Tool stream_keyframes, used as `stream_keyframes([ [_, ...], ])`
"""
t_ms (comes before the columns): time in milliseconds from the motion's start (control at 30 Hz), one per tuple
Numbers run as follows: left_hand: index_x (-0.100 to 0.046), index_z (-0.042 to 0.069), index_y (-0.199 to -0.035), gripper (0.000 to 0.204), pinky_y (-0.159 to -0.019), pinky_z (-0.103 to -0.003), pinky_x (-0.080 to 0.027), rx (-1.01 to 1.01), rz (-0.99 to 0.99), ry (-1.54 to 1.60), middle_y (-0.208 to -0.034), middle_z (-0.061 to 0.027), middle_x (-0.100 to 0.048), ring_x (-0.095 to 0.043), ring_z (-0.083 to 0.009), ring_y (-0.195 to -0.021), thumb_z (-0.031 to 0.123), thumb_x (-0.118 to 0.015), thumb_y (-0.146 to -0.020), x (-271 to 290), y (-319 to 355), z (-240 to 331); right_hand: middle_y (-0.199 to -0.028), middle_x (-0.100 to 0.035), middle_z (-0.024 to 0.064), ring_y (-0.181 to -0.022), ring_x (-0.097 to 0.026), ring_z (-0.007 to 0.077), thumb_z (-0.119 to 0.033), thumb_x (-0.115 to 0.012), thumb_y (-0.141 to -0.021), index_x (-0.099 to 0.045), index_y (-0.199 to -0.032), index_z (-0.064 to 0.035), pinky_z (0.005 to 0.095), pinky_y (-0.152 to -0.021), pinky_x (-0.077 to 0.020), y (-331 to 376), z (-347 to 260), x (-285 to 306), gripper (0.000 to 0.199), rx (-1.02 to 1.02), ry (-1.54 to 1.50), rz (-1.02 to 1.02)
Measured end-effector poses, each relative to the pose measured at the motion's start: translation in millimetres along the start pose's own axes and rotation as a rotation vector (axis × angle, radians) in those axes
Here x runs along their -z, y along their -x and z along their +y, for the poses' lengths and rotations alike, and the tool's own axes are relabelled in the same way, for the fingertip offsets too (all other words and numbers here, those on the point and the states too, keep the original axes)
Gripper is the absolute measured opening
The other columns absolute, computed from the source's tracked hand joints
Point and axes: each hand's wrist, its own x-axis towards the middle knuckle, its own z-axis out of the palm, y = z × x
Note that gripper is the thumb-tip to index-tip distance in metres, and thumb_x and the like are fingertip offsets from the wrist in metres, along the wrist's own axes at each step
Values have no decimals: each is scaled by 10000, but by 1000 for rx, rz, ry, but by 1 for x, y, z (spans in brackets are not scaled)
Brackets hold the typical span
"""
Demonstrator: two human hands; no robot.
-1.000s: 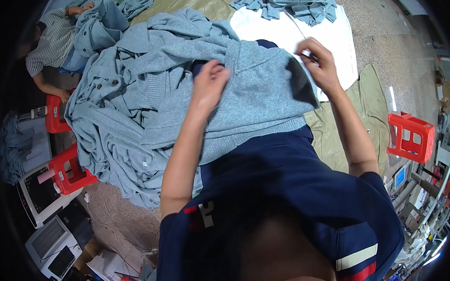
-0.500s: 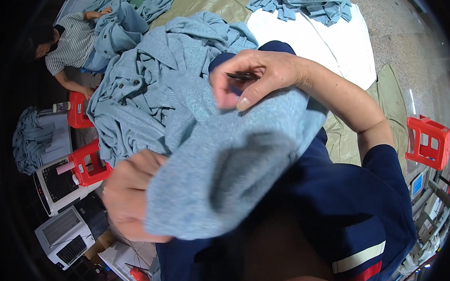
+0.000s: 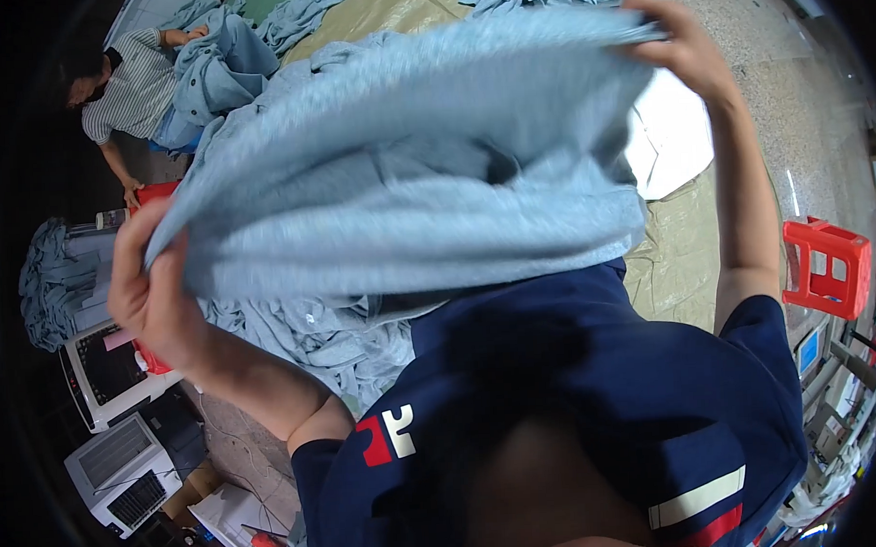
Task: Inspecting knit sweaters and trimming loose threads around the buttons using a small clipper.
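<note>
A light blue knitted garment [image 3: 437, 245] is stretched wide across the view in front of me, its edges blurred by motion. At the garment's left end my left hand [image 3: 154, 288] is closed on the fabric. My right hand [image 3: 686, 53], raised at the upper right, grips the opposite end. Something dark and thin shows by the right fingers, too blurred to name. Under and behind the raised cloth lies a heap of similar blue knitwear [image 3: 315, 340], partly hidden by it.
A person in a striped shirt [image 3: 137, 86] sits at the upper left with blue garments. Red stools [image 3: 829, 268] stand at the far right and left. White appliances [image 3: 127, 472] stand at lower left. A white sheet [image 3: 674, 135] and tan ground cover [image 3: 683, 255] lie to the right.
My hands have moved far apart, the right up and rightward, the left leftward and up. The garment, bunched over my lap before, is now lifted and spread between them.
</note>
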Motion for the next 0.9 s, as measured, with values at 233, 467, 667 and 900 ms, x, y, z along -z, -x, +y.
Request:
stream_keyframes([
  [233, -476, 53, -786, 272, -611, -379, -455, -210, -198, -659, -843, -99, -543, -563, -300, -720, -92, -608, -596, -71, 75, -106, -751, -548, 75, -666, -600, 225, 75, -647, -711, -504, -790, -57, 330, -598, -484, 95, 27, -41, 210, 225, 416, 203],
  [467, -466, 16, -768, 228, -646, -391, -455, -43, -267, -599, -851, -129, -533, -555, -327, -755, -106, -593, -623, -73, 143, -142, -826, -600, 65, -797, -600, 156, 91, -606, -793, -567, -869, -9, 312, -679, -504, 113, 69, -100, 131, -316, 44, 216],
  [667, -404, 6, -719, 220, -674, -303, -442, -51, -36, -450, -858, -167, -540, -538, -278, -747, -146, -556, -673, -63, 134, -118, -1005, -649, 73, -950, -649, 212, -112, -606, -907, -650, -1046, -83, 340, -829, -526, 15, 108, -119, 149, -86, 124, 221],
  [900, -392, 14, -714, 271, -665, -289, -441, -105, -9, -510, -801, -164, -555, -533, -270, -707, -163, -584, -641, -21, 147, -100, -1055, -676, 115, -1018, -629, 204, 42, -457, -860, -641, -1102, -21, 355, -923, -484, -99, 143, -180, 310, -154, -135, -460],
])
